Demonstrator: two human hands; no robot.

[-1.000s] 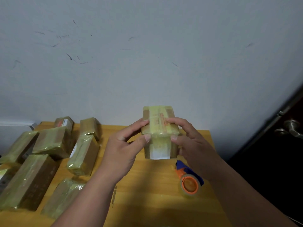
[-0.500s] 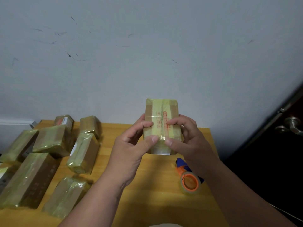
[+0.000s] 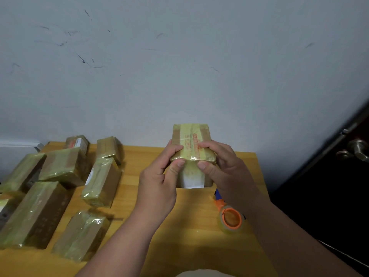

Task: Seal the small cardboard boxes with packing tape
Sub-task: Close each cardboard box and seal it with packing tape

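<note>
Your left hand (image 3: pixel 157 188) and right hand (image 3: pixel 225 172) grip the taped box (image 3: pixel 192 148) above the surface (image 3: pixel 189 236), thumbs pressing its near face, fingers (image 3: pixel 211 145) curled over the top. The tape dispenser (image 3: pixel 230 217) lies near the right edge; wrapped boxes (image 3: pixel 65 186) crowd the left side.

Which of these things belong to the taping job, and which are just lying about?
Job:
held box, gripped by left hand and right hand
tape dispenser
taped boxes
wooden table

Lying about:
door handle
scuffed wall
</note>
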